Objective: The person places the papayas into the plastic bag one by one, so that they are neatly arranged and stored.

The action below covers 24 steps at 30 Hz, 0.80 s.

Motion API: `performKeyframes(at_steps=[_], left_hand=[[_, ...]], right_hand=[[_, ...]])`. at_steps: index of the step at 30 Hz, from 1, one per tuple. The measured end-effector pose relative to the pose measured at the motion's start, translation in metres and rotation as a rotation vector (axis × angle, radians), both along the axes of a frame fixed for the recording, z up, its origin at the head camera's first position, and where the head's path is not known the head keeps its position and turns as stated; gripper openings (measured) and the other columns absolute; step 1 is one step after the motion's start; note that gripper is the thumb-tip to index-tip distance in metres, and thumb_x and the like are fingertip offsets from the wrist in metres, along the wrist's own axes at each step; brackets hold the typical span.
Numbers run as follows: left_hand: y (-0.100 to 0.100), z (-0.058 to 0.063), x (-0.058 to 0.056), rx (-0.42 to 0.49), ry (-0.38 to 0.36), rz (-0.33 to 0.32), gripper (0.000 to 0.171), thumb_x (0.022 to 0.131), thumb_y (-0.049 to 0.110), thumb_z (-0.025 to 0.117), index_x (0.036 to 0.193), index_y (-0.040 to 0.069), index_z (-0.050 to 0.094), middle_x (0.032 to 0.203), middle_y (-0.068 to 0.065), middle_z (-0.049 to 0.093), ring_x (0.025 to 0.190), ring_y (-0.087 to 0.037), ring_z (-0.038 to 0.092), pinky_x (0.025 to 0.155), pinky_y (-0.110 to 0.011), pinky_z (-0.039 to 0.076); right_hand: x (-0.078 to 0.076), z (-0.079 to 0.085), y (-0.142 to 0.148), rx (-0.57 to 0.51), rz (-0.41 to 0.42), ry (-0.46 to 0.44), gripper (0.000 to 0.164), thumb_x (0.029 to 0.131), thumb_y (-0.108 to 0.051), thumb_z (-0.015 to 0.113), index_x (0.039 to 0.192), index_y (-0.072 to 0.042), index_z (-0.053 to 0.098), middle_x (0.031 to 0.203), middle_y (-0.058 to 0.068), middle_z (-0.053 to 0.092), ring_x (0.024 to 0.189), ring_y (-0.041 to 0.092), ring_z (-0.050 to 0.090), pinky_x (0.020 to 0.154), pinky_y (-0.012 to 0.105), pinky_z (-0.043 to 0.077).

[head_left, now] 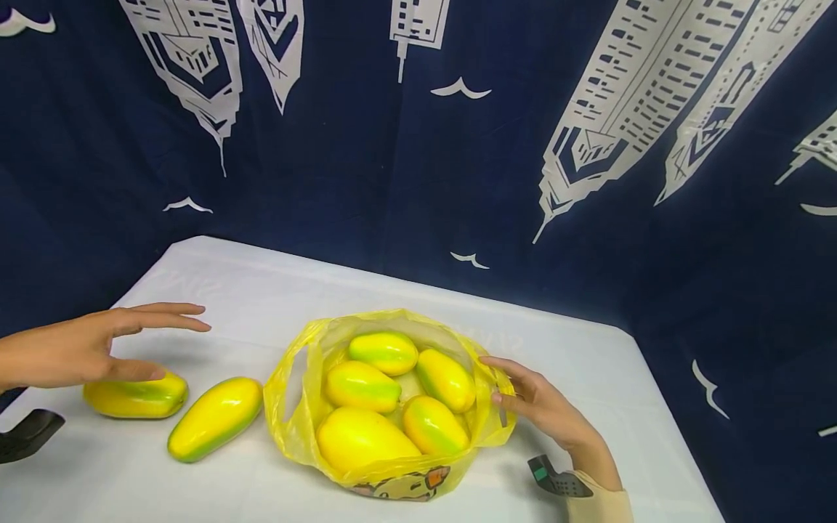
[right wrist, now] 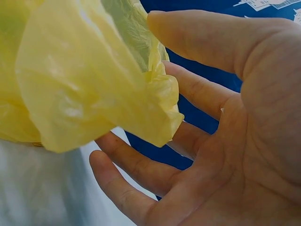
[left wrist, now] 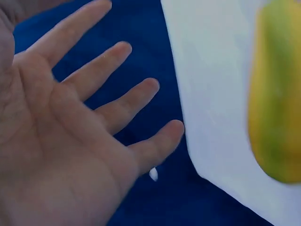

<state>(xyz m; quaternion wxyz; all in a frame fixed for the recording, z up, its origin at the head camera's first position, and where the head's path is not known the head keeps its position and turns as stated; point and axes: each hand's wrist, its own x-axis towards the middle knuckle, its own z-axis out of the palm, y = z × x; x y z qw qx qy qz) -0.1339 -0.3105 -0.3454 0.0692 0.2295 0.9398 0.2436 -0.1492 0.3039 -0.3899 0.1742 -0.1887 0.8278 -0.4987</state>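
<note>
A yellow plastic bag (head_left: 297,428) stands wide open on the table with several yellow-green papayas (head_left: 362,385) inside. At its right side my right hand (head_left: 539,399) holds the rim near the handle, thumb on one side and fingers behind the film, as the right wrist view shows. My left hand (head_left: 98,345) is raised at the left with its fingers extended and spread, holding nothing. Its thumb overlaps a papaya (head_left: 134,399) on the table in the head view. Another papaya (head_left: 216,419) lies between that one and the bag.
The table (head_left: 562,341) has a white cover. Behind and beside it hangs a dark blue curtain (head_left: 366,181) printed with white buildings and birds. A dark wrist device (head_left: 561,481) sits by the right cuff, and another (head_left: 29,436) shows at the left edge.
</note>
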Motion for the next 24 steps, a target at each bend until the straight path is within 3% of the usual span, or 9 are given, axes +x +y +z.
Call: performKeyframes(at_steps=[3, 5, 8, 11, 14, 17, 18, 21, 24], left_hand=[[-0.018, -0.012, 0.000, 0.013, -0.071, 0.005, 0.057, 0.082, 0.030, 0.080, 0.135, 0.039, 0.059, 0.145, 0.041, 0.027, 0.135, -0.033, 0.040, 0.085, -0.075, 0.041], [-0.027, -0.019, 0.000, 0.027, -0.117, 0.006, 0.054, 0.084, 0.028, 0.078, 0.135, 0.035, 0.061, 0.138, 0.050, 0.019, 0.135, -0.043, 0.039, 0.083, -0.078, 0.039], [-0.034, -0.027, -0.001, 0.058, -0.171, 0.021, 0.052, 0.085, 0.024, 0.076, 0.135, 0.031, 0.061, 0.143, 0.046, 0.021, 0.133, -0.057, 0.033, 0.083, -0.081, 0.035], [-0.038, -0.034, -0.001, 0.102, -0.210, 0.030, 0.054, 0.084, 0.020, 0.076, 0.135, 0.029, 0.061, 0.143, 0.045, 0.021, 0.138, -0.057, 0.027, 0.084, -0.082, 0.031], [-0.042, -0.041, 0.001, 0.139, -0.221, 0.022, 0.056, 0.083, 0.017, 0.077, 0.135, 0.028, 0.061, 0.137, 0.051, 0.020, 0.148, -0.010, 0.023, 0.086, -0.080, 0.032], [-0.046, -0.047, 0.003, 0.157, -0.232, 0.005, 0.058, 0.082, 0.016, 0.078, 0.136, 0.027, 0.061, 0.137, 0.051, 0.020, 0.125, 0.028, 0.014, 0.086, -0.079, 0.032], [-0.048, -0.049, 0.002, 0.163, -0.234, 0.000, 0.058, 0.082, 0.016, 0.078, 0.136, 0.027, 0.060, 0.138, 0.051, 0.021, 0.113, 0.035, 0.011, 0.087, -0.078, 0.033], [-0.052, -0.055, 0.002, 0.190, -0.256, -0.015, 0.059, 0.082, 0.014, 0.078, 0.137, 0.025, 0.060, 0.139, 0.049, 0.022, 0.114, 0.036, 0.011, 0.088, -0.076, 0.032], [-0.055, -0.061, 0.002, 0.198, -0.232, -0.024, 0.059, 0.082, 0.013, 0.078, 0.137, 0.024, 0.061, 0.140, 0.048, 0.025, 0.116, 0.035, 0.014, 0.103, -0.044, 0.038]], right_hand=[[-0.001, 0.000, 0.000, -0.003, 0.006, -0.008, 0.054, 0.099, -0.016, 0.062, 0.150, -0.023, 0.046, 0.160, 0.007, 0.038, 0.132, -0.009, 0.042, 0.103, 0.015, 0.041], [-0.001, 0.000, 0.000, 0.005, 0.005, -0.012, 0.055, 0.099, -0.017, 0.063, 0.150, -0.024, 0.045, 0.160, 0.006, 0.038, 0.132, -0.009, 0.042, 0.104, 0.018, 0.041], [-0.001, 0.000, -0.001, 0.017, 0.003, -0.009, 0.055, 0.099, -0.018, 0.063, 0.150, -0.025, 0.045, 0.160, 0.004, 0.038, 0.134, -0.010, 0.040, 0.110, 0.029, 0.040], [-0.001, 0.000, -0.001, 0.025, -0.002, 0.000, 0.054, 0.099, -0.019, 0.062, 0.150, -0.026, 0.045, 0.159, 0.002, 0.039, 0.135, -0.011, 0.037, 0.112, 0.034, 0.037], [-0.001, 0.000, -0.001, 0.011, 0.003, -0.011, 0.055, 0.099, -0.018, 0.062, 0.151, -0.025, 0.045, 0.160, 0.004, 0.038, 0.135, -0.010, 0.038, 0.109, 0.025, 0.038], [-0.001, 0.000, -0.001, -0.002, 0.007, -0.030, 0.055, 0.099, -0.018, 0.063, 0.151, -0.023, 0.044, 0.160, 0.006, 0.036, 0.134, -0.010, 0.040, 0.104, 0.015, 0.039], [-0.001, 0.000, -0.001, -0.001, 0.007, -0.031, 0.056, 0.099, -0.018, 0.063, 0.151, -0.023, 0.044, 0.160, 0.006, 0.036, 0.133, -0.010, 0.040, 0.103, 0.015, 0.039], [0.000, 0.001, -0.002, 0.006, 0.003, -0.029, 0.056, 0.099, -0.019, 0.063, 0.151, -0.023, 0.044, 0.160, 0.006, 0.036, 0.132, -0.010, 0.040, 0.108, 0.026, 0.039], [0.000, 0.001, -0.002, 0.007, 0.002, -0.023, 0.056, 0.099, -0.019, 0.063, 0.151, -0.023, 0.044, 0.160, 0.006, 0.037, 0.132, -0.011, 0.040, 0.113, 0.046, 0.037]])
